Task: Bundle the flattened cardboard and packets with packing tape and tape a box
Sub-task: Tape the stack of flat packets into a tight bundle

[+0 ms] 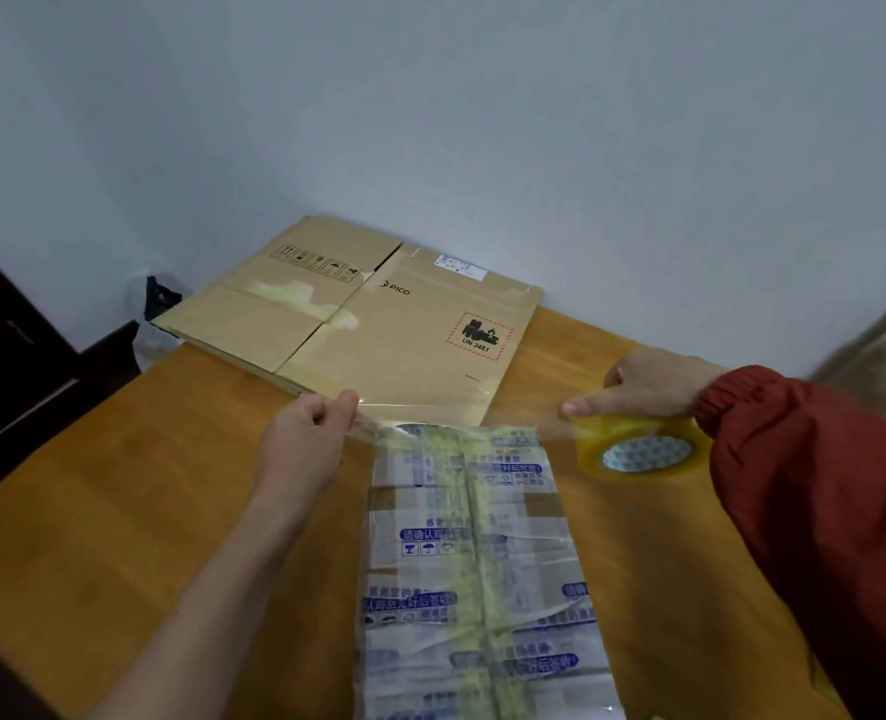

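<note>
Where bundle (482, 563) leaves frame, stretched tape (461, 418) (faint)

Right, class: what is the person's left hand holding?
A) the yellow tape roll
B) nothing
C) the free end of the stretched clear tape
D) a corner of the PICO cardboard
C: the left hand pinches the end of the clear tape, which stretches over the bundle to the tape roll in the right hand.

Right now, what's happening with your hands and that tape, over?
Left hand pinches the end of the tape strip; right hand holds the tape roll. Strip stretched across the bundle, far end. Flat cardboard beyond, not in the way.
</note>
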